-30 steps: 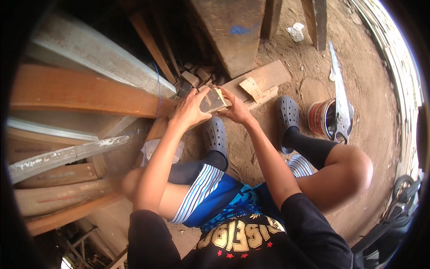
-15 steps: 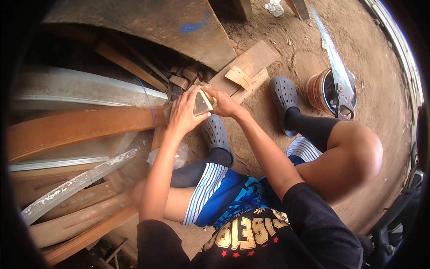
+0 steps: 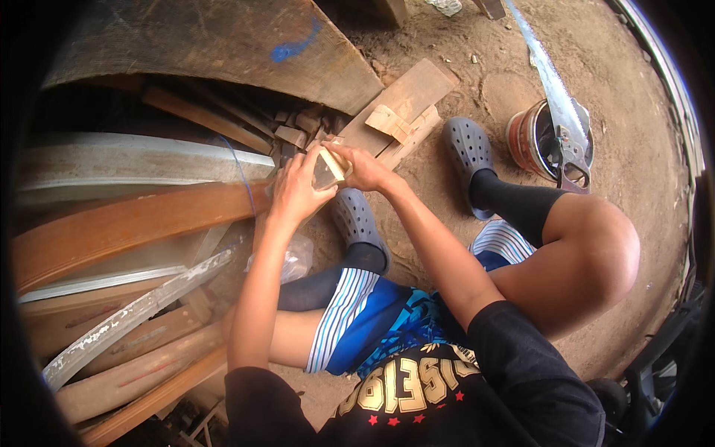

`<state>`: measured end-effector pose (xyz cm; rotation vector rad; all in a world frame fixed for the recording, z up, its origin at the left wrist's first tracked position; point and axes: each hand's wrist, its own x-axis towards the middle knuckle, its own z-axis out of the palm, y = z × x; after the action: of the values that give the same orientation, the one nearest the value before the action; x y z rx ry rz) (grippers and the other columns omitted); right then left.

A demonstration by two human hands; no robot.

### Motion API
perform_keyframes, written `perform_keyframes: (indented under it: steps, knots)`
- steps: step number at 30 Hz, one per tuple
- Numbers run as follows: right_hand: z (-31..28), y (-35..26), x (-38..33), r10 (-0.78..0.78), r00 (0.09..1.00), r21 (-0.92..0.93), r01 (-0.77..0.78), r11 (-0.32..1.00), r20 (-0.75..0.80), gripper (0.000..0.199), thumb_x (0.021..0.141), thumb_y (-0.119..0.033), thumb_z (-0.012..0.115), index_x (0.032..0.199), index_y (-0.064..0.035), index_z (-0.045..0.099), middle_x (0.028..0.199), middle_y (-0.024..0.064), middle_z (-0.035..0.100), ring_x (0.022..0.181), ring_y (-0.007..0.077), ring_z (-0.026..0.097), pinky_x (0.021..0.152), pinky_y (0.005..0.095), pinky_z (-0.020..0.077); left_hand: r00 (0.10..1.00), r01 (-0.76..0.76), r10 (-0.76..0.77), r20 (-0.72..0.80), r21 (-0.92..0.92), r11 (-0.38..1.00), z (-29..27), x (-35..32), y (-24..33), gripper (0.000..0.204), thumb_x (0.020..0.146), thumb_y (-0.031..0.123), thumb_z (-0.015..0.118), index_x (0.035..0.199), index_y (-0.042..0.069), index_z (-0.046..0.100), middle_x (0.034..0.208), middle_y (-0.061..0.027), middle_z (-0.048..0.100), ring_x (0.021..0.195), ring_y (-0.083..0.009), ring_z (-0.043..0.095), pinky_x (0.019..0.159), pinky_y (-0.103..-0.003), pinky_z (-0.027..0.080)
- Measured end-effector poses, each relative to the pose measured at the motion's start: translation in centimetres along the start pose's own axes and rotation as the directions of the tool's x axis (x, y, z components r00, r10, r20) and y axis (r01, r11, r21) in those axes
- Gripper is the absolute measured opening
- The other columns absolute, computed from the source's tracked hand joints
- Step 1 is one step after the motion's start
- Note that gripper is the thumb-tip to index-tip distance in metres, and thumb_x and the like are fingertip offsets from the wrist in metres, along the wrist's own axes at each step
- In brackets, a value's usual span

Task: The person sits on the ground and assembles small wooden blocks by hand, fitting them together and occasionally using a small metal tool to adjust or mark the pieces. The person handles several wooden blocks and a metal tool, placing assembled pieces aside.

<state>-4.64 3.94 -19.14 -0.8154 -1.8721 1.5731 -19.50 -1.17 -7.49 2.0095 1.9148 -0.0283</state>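
Block (image 3: 332, 165) turned — both hands (image 3: 295, 191) (image 3: 366, 170) half-curled around.

Dirt floor (image 3: 629, 179), uneven in surface, carries a flat wooden board (image 3: 421, 80), small wood offcuts (image 3: 292, 136) heaped near that board's closer end, a round reddish bucket (image 3: 523, 141), two worn grey clogs (image 3: 468, 149) and a crumpled whitish scrap (image 3: 445, 7) farther off.
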Motion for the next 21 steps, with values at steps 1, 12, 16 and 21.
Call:
perform_keyframes:
  steps: [1, 12, 16, 21]
  knots:
    - [-0.2, 0.1, 0.0, 0.007, 1.0, 0.009, -0.007, 1.0, 0.006, 0.088, 0.062, -0.013, 0.079, 0.142, -0.0086, 0.043, 0.125, 0.0219, 0.06, 0.118, 0.0368, 0.056, 0.099, 0.0411, 0.0459, 1.0, 0.021, -0.022, 0.009, 0.016, 1.0, 0.0, 0.3, 0.5, 0.086, 0.065, 0.025, 0.083, 0.138, 0.01, 0.041, 0.116, -0.0175, 0.058, 0.109, -0.0369, 0.056, 0.092, -0.048, 0.046]
    - [-1.0, 0.7, -1.1, 0.22, 0.975, 0.02, -0.22, 0.975, -0.013, 0.091, 0.063, -0.009, 0.079, 0.144, -0.0113, 0.038, 0.126, 0.0218, 0.058, 0.117, 0.038, 0.056, 0.098, 0.0421, 0.0471, 0.999, 0.026, -0.024, -0.024, 0.085, 0.996, 1.7, 0.6, 0.4, 0.08, 0.066, 0.026, 0.082, 0.132, 0.007, 0.041, 0.128, -0.0143, 0.053, 0.12, -0.0343, 0.051, 0.096, -0.053, 0.043]
    - [0.1, 1.7, -0.8, 0.162, 0.985, -0.114, -0.169, 0.979, -0.067, 0.09, 0.067, -0.01, 0.077, 0.146, -0.0135, 0.035, 0.129, 0.021, 0.057, 0.116, 0.04, 0.055, 0.097, 0.0431, 0.0474, 0.998, 0.035, -0.028, -0.061, 0.117, 0.993, 1.9, 0.3, 0.7, 0.078, 0.066, 0.028, 0.082, 0.13, 0.008, 0.042, 0.127, -0.0145, 0.053, 0.119, -0.0337, 0.051, 0.095, -0.052, 0.043]
    - [1.5, 2.5, 0.1, 0.141, 0.989, -0.173, -0.146, 0.974, -0.039, 0.085, 0.07, -0.013, 0.074, 0.145, -0.0125, 0.034, 0.136, 0.02, 0.051, 0.122, 0.0406, 0.049, 0.099, 0.0436, 0.0467, 0.994, 0.053, -0.038, -0.107, 0.133, 0.99, 2.4, 0.3, 1.2, 0.078, 0.067, 0.029, 0.082, 0.131, 0.008, 0.042, 0.123, -0.015, 0.054, 0.115, -0.0331, 0.052, 0.092, -0.051, 0.043]
